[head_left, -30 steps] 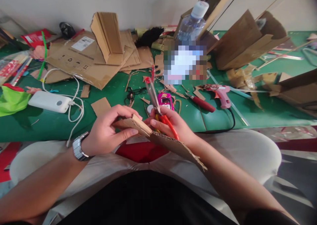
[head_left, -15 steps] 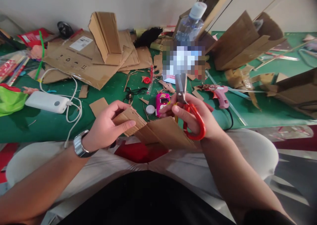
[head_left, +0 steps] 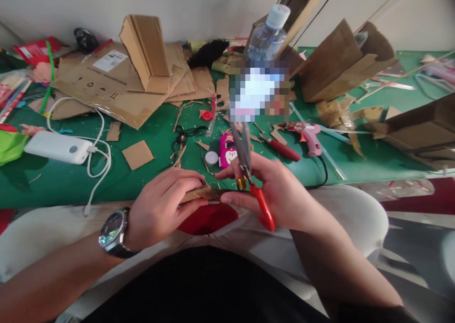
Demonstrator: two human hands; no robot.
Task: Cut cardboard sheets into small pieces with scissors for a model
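Note:
A piece of cardboard (head_left: 195, 195) is held low over my lap at the table's near edge, turned almost edge-on. My left hand (head_left: 161, 207) grips its left end, thumb below and fingers on top. My right hand (head_left: 275, 195) carries a pair of scissors (head_left: 263, 207) with red handles, blades pointing away from me. The right thumb and fingers also reach the cardboard's right end; whether they press on it I cannot tell. Just beyond the hands lie a pink toy (head_left: 225, 150) and a small white cap (head_left: 211, 158).
A pink glue gun (head_left: 313, 139) and a red-handled tool (head_left: 284, 150) lie to the right. At left are a white power bank (head_left: 57, 147) with its cable and a cardboard square (head_left: 138, 155). Flattened cardboard (head_left: 117, 86), a bottle (head_left: 266, 41) and a cardboard box (head_left: 334, 60) stand behind.
The cardboard has tilted from showing its broad face to nearly edge-on. Both hands have moved lower, and the scissors have dropped with my right hand. The red-handled tool and cardboard square are now uncovered.

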